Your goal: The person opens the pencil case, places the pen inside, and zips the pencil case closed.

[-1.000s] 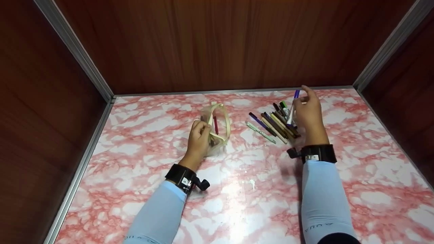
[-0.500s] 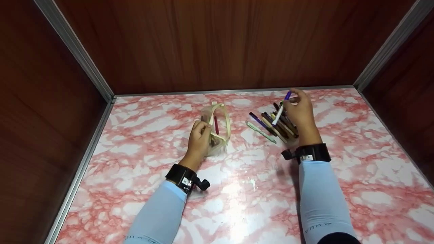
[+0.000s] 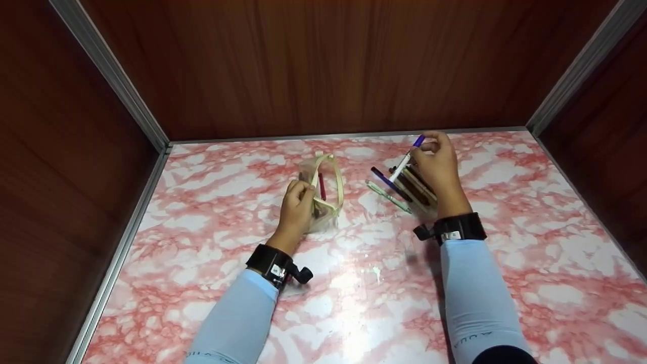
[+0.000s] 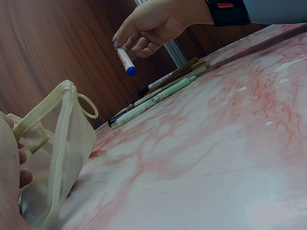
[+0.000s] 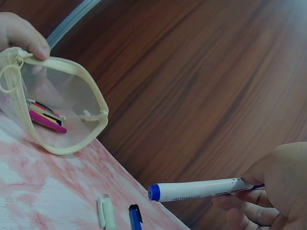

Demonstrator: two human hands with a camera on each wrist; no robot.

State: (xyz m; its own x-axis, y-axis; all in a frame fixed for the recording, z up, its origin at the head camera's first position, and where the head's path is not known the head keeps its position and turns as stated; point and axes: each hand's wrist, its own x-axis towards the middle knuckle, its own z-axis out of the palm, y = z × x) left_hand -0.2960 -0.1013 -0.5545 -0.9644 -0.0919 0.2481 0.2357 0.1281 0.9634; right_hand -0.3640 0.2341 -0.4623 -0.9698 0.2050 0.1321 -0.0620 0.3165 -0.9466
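My left hand grips the near-left edge of a see-through mesh pencil pouch with cream zip trim, its mouth spread wide. Inside the pouch lie several pens, among them a magenta one. Between thumb and fingers, my right hand pinches a white marker with blue ends, tilted and raised over a pile of pens. In the left wrist view the marker hangs apart from the table. Below it are a pale green pen, a dark blue pen and several brown ones, partly hidden by my right hand.
The table has a red-and-white marbled top. A dark wood panel closes off the back, with similar panels at the left and right. Grey metal strips run along the edges.
My right hand has moved left with the white marker, from the pile's right side to above its left part, and the marker leans more. My left hand and the pouch stay put.
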